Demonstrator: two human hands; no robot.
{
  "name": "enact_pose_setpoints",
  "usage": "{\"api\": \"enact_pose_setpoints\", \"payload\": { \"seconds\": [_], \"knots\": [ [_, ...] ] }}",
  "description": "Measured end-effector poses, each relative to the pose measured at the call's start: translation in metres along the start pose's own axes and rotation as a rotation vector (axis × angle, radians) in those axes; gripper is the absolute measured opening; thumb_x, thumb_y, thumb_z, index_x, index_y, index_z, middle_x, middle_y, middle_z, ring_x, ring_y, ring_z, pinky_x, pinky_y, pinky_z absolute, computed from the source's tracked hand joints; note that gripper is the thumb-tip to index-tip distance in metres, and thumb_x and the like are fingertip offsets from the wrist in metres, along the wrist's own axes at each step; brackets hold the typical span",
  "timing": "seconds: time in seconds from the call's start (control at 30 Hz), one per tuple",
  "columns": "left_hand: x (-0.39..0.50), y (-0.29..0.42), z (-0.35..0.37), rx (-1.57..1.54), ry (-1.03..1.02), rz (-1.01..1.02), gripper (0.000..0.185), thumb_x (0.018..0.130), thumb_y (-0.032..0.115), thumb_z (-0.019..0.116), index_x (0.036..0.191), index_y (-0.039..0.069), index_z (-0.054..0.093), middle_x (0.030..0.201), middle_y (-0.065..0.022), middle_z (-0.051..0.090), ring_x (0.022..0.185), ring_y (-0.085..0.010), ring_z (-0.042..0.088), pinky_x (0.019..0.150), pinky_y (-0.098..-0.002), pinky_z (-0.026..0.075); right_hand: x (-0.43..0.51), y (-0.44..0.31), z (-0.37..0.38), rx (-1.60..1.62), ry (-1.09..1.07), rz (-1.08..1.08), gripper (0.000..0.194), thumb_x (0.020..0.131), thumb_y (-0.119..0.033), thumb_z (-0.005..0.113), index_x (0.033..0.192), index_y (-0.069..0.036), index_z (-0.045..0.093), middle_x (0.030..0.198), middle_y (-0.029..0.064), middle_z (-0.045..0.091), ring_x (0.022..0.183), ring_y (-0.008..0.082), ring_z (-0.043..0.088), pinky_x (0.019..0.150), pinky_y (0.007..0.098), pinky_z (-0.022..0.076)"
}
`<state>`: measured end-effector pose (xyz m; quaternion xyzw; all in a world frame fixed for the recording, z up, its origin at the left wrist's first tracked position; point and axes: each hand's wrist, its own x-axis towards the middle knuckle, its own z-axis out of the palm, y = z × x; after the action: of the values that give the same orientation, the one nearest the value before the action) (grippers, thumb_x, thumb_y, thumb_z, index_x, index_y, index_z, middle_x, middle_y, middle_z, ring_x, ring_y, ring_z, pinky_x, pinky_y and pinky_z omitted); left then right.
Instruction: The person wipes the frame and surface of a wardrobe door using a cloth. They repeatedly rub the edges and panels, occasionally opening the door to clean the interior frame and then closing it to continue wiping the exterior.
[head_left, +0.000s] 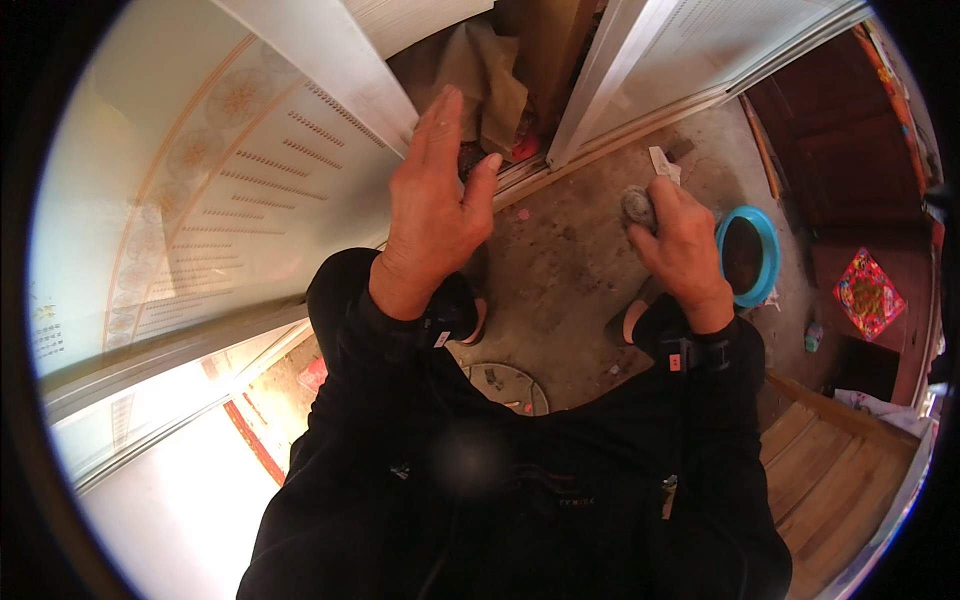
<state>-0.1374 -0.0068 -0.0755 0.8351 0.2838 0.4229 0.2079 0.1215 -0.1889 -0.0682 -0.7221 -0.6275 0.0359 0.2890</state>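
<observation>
My left hand (435, 199) is raised beside the edge of a framed panel door (225, 172) with printed patterns. Its thumb stands apart from the fingers, and nothing shows in it, though the palm side is hidden. My right hand (679, 240) is closed on a grey, round scouring pad (637, 207), held over the concrete floor. A pale scrap (664, 165) shows just beyond the fingertips of that hand; whether it is held or lies on the floor, I cannot tell. To the right of the right hand stands a light-blue basin (772, 255) with dark contents.
A second door panel (675, 67) stands at the upper right above a floor track (525, 174). Brown crumpled paper or cloth (480, 82) lies between the panels. Wooden slats (832, 465) are at the lower right, and a dark red cabinet (840, 135) is at the right.
</observation>
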Motion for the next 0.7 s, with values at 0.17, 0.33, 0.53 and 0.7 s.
{"api": "enact_pose_setpoints", "payload": {
  "seconds": [0.17, 0.33, 0.53, 0.7],
  "knots": [
    [-0.006, 0.0, -0.002, 0.088, 0.007, -0.07, 0.07, 0.101, 0.011, 0.08, 0.162, -0.008, 0.051, 0.159, -0.0332, 0.06, 0.141, -0.0504, 0.063, 0.114, -0.0513, 0.056, -0.005, 0.004, -0.005, -0.004, 0.029, -0.029, 0.035, 0.082, -0.005, 0.082, 0.104, -0.003, 0.055, 0.095, 0.0257, 0.064, 0.092, 0.054, 0.064, 0.076, 0.0591, 0.0516],
    [-0.006, 0.011, 0.002, 0.21, 0.044, -0.148, 0.074, 0.099, 0.018, 0.082, 0.159, -0.013, 0.05, 0.156, -0.0386, 0.058, 0.141, -0.0546, 0.06, 0.117, -0.054, 0.054, -0.01, 0.007, -0.012, -0.017, 0.064, -0.008, 0.038, 0.081, -0.007, 0.085, 0.104, -0.004, 0.054, 0.098, 0.0221, 0.065, 0.095, 0.051, 0.066, 0.076, 0.0571, 0.0528],
    [0.006, 0.013, 0.002, 0.393, -0.003, -0.139, 0.073, 0.099, 0.026, 0.083, 0.152, -0.016, 0.056, 0.152, -0.0392, 0.061, 0.14, -0.0553, 0.061, 0.119, -0.0553, 0.051, -0.016, 0.007, -0.024, -0.075, 0.052, -0.005, 0.041, 0.08, -0.01, 0.085, 0.105, -0.005, 0.053, 0.095, 0.02, 0.066, 0.093, 0.0461, 0.069, 0.076, 0.0555, 0.0547],
    [0.015, 0.006, -0.003, 0.379, 0.049, -0.215, 0.071, 0.099, 0.028, 0.085, 0.147, -0.018, 0.06, 0.148, -0.0397, 0.064, 0.138, -0.0553, 0.062, 0.117, -0.0542, 0.053, -0.021, 0.009, -0.034, -0.028, 0.096, -0.002, 0.041, 0.079, -0.006, 0.084, 0.102, -0.003, 0.051, 0.095, 0.0228, 0.063, 0.092, 0.0508, 0.064, 0.075, 0.0573, 0.0518]
  ]
}}
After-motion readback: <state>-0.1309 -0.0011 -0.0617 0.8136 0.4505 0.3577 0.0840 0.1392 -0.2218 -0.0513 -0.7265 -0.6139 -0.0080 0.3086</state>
